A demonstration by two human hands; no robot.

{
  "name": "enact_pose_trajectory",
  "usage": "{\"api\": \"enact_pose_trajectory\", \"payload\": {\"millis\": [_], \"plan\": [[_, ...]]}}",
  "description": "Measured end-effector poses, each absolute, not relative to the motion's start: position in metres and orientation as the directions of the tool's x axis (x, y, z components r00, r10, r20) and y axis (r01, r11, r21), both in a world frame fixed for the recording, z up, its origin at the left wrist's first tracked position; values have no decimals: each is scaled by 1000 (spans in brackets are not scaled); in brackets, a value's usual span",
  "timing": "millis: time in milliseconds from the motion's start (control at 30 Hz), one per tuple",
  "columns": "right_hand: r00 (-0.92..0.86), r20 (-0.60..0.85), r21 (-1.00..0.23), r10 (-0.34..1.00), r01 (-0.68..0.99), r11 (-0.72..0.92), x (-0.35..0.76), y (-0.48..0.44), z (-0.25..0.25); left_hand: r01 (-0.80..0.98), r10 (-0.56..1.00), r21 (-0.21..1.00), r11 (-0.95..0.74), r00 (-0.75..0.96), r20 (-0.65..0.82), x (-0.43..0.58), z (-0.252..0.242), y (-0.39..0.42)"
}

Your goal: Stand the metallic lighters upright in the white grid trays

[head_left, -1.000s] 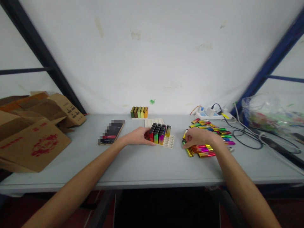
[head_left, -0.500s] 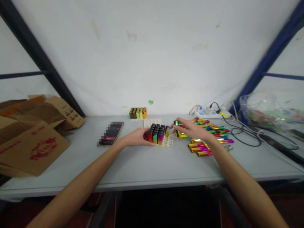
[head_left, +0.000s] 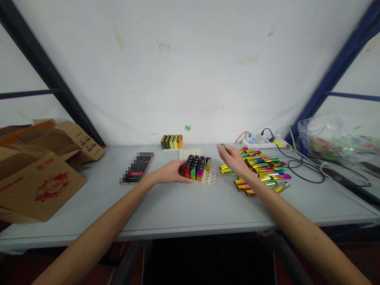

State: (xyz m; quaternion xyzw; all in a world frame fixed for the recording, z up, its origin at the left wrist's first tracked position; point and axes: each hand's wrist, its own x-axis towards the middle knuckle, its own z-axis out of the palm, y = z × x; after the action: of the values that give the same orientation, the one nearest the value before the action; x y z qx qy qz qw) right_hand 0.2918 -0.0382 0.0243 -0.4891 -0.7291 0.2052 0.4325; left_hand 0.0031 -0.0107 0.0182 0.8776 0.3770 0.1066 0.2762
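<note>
Upright in a white tray (head_left: 209, 177) with round holes stands a block of shiny black-topped lighters (head_left: 193, 168). My left hand (head_left: 170, 172) is closed against the left side of this block, thumb low at the front, with the far fingers partly hidden behind it. To the right, raised a little above the table, my right hand (head_left: 233, 159) pinches a green lighter (head_left: 225, 148), which the fingers mostly cover. Loose metallic lighters (head_left: 265, 168) in several colours lie in a pile beneath and beyond my right wrist.
Behind the block lies another white tray (head_left: 190, 152). A second set of lighters (head_left: 171, 141) stands by the wall. On the left are a phone (head_left: 138, 168) and a cardboard box (head_left: 44, 186); on the right, a power strip (head_left: 261, 139), cables (head_left: 305, 164) and a plastic bag (head_left: 323, 134).
My right hand has turned, and the lighter in it, plainly visible before, is now mostly hidden by the fingers. My left hand stays at the block.
</note>
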Motion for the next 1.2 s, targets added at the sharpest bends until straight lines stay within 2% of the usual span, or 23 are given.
{"api": "enact_pose_trajectory", "payload": {"millis": [100, 200, 467, 667, 733, 800, 900, 1033, 1133, 1200], "plan": [[-10, 477, -689, 879, 617, 381, 287, -40, 21, 596, 720, 571, -564, 694, -13, 3, 18, -10], [1, 481, -661, 877, 657, 362, 284, -43, 22, 595, 724, 576, -560, 690, -10, 3, 16, -10], [-54, 485, -631, 873, 669, 392, 287, -41, 23, 593, 727, 586, -552, 687, -11, 3, 15, -9], [-169, 445, -698, 880, 550, 459, 289, -43, 25, 604, 733, 582, -544, 680, -21, 3, 17, -11], [-243, 463, -645, 852, 566, 512, 290, -45, 28, 600, 731, 587, -543, 682, -21, 3, 17, -11], [-287, 519, -534, 805, 626, 568, 290, -47, 32, 597, 728, 588, -546, 685, -19, 3, 17, -11], [-315, 543, -410, 778, 709, 573, 290, -50, 37, 611, 734, 572, -547, 679, -23, 3, 17, -11], [-364, 417, -479, 833, 690, 542, 291, -54, 42, 579, 718, 602, -550, 696, -14, 3, 17, -11], [-402, 375, -534, 835, 643, 549, 293, -55, 40, 575, 714, 599, -557, 700, -8, 4, 18, -11], [-437, 353, -528, 827, 637, 562, 294, -53, 36, 594, 722, 581, -556, 692, -16, 4, 18, -11]]}}
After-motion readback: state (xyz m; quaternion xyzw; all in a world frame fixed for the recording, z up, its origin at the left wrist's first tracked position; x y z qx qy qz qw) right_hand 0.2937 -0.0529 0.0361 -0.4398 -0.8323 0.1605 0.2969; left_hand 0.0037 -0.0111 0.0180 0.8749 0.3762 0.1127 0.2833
